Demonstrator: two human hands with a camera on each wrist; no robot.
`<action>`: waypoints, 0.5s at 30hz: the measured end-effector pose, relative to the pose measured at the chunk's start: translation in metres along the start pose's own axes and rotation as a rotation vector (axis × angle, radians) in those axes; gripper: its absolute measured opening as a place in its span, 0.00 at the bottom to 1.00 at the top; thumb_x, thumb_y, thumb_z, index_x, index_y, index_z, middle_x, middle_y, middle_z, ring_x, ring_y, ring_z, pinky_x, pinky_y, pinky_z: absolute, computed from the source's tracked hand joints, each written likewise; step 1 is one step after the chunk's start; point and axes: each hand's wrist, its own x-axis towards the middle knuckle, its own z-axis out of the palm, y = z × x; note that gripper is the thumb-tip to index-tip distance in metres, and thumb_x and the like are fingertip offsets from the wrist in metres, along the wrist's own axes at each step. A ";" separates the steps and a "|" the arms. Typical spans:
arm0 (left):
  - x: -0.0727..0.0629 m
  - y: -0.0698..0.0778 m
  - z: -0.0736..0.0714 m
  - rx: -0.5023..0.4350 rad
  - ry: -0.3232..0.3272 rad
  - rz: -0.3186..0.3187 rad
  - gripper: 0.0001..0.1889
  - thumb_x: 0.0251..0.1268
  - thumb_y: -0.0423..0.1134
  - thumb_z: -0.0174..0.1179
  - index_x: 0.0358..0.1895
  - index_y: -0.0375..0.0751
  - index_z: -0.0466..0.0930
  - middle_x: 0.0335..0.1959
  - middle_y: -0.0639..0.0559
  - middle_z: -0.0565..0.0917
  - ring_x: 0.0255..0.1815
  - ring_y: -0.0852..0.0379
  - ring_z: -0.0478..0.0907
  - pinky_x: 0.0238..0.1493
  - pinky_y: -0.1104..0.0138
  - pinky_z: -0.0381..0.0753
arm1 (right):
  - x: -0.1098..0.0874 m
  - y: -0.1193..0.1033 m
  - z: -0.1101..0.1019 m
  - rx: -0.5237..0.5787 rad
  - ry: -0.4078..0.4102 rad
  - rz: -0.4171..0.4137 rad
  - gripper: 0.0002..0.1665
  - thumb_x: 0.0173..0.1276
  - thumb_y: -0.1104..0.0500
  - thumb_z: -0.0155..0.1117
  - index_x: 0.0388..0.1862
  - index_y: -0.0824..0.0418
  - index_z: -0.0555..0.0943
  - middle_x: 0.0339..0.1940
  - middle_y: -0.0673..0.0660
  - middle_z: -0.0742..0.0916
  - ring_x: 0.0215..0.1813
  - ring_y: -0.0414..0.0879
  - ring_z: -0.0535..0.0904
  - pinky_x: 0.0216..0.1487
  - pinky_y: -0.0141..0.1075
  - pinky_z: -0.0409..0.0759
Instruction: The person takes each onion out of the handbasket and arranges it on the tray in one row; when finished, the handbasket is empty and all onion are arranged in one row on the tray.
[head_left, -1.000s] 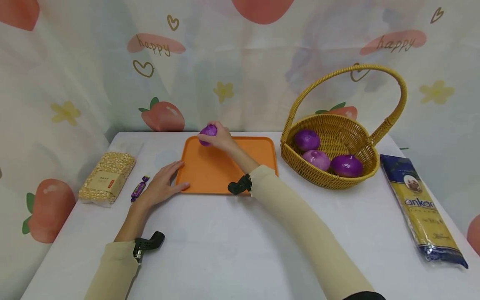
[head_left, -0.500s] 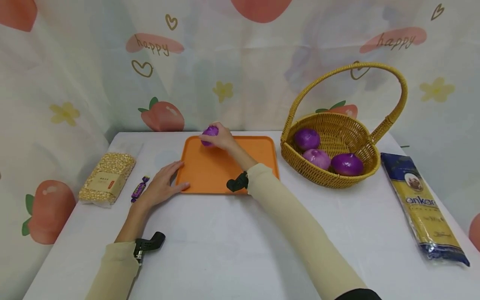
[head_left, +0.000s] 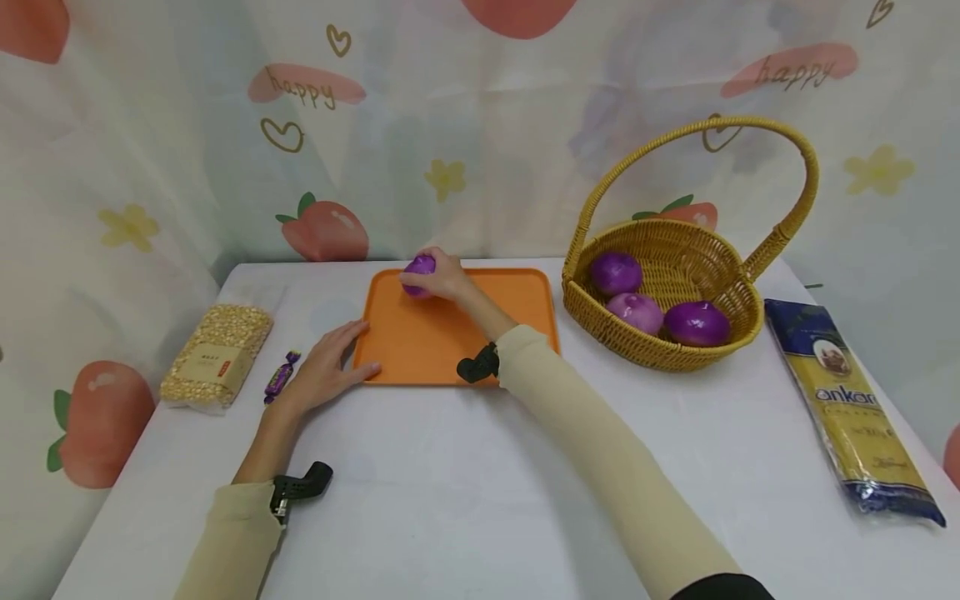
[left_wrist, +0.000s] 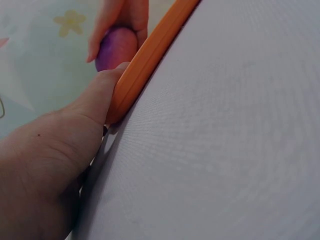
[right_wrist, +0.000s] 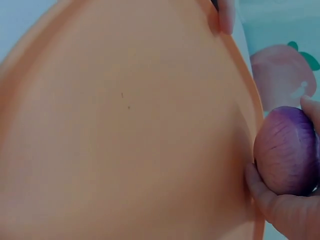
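In the head view my right hand (head_left: 448,277) holds a purple onion (head_left: 420,266) over the far left part of an orange tray (head_left: 427,350). The right wrist view shows the onion (right_wrist: 285,152) low at the tray's rim, with thumb and fingers around it; whether it touches the tray is hard to tell. My left hand (head_left: 322,375) lies at the tray's left side, fingers extended and spread, fingertips and thumb touching the edge. Up close in the left wrist view, the left thumb (left_wrist: 100,95) meets the rim.
At the right stands a wicker basket (head_left: 637,354) with a tall handle, holding three purple onions (head_left: 696,323). Beside it lies a blue and yellow packet (head_left: 851,408). On the left are a bag of pale grains (head_left: 213,354) and a purple wrapped candy (head_left: 281,379).
My right hand and the onion have shifted very slightly right and down toward the tray. The left hand stays at the tray's edge. The head view has tilted a little.
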 end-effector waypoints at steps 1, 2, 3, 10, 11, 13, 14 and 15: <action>0.000 0.000 0.000 -0.002 0.002 0.002 0.42 0.61 0.53 0.64 0.74 0.41 0.58 0.76 0.36 0.59 0.77 0.37 0.53 0.76 0.41 0.52 | 0.000 0.000 0.001 -0.002 0.002 -0.001 0.40 0.62 0.42 0.67 0.67 0.56 0.65 0.69 0.66 0.65 0.67 0.59 0.68 0.66 0.48 0.75; 0.000 0.000 0.000 -0.004 0.004 0.003 0.42 0.61 0.52 0.65 0.74 0.40 0.58 0.76 0.36 0.59 0.77 0.36 0.53 0.76 0.41 0.52 | 0.000 0.000 0.001 -0.005 0.005 -0.001 0.40 0.62 0.42 0.67 0.67 0.56 0.65 0.69 0.66 0.65 0.67 0.60 0.68 0.66 0.48 0.75; 0.000 0.000 0.000 -0.005 0.004 0.005 0.42 0.61 0.52 0.65 0.74 0.40 0.58 0.76 0.36 0.59 0.77 0.36 0.53 0.75 0.41 0.52 | 0.000 0.000 0.002 -0.009 0.008 -0.002 0.39 0.62 0.42 0.67 0.67 0.56 0.66 0.68 0.66 0.65 0.67 0.60 0.68 0.66 0.48 0.75; 0.001 -0.002 0.002 0.007 0.016 0.033 0.41 0.61 0.50 0.66 0.73 0.37 0.59 0.75 0.36 0.61 0.76 0.37 0.55 0.76 0.43 0.53 | 0.002 0.000 0.006 -0.082 0.018 -0.028 0.37 0.62 0.43 0.67 0.66 0.54 0.67 0.66 0.66 0.67 0.64 0.59 0.71 0.64 0.48 0.77; 0.001 -0.002 0.002 0.008 0.017 0.035 0.41 0.61 0.49 0.66 0.73 0.37 0.59 0.74 0.36 0.61 0.76 0.37 0.55 0.76 0.43 0.53 | 0.002 0.000 0.007 -0.091 0.018 -0.030 0.37 0.62 0.43 0.67 0.66 0.54 0.67 0.65 0.66 0.67 0.63 0.59 0.71 0.63 0.48 0.77; 0.001 -0.002 0.002 0.007 0.018 0.034 0.41 0.61 0.49 0.66 0.73 0.37 0.59 0.75 0.36 0.61 0.76 0.37 0.55 0.76 0.43 0.53 | 0.002 -0.001 0.007 -0.102 0.015 -0.032 0.36 0.63 0.43 0.66 0.65 0.53 0.66 0.65 0.66 0.67 0.63 0.59 0.71 0.63 0.49 0.77; 0.001 -0.002 0.002 0.007 0.018 0.034 0.41 0.61 0.49 0.66 0.73 0.37 0.59 0.75 0.36 0.61 0.76 0.37 0.55 0.75 0.43 0.53 | 0.002 -0.002 0.008 -0.110 0.013 -0.032 0.37 0.63 0.42 0.66 0.66 0.53 0.66 0.65 0.66 0.67 0.63 0.59 0.71 0.63 0.48 0.77; 0.001 -0.002 0.002 0.008 0.017 0.033 0.41 0.61 0.50 0.66 0.73 0.38 0.59 0.75 0.36 0.61 0.76 0.36 0.55 0.75 0.42 0.53 | 0.001 -0.002 0.008 -0.116 0.010 -0.032 0.36 0.63 0.42 0.66 0.66 0.54 0.66 0.65 0.66 0.67 0.63 0.59 0.71 0.63 0.48 0.77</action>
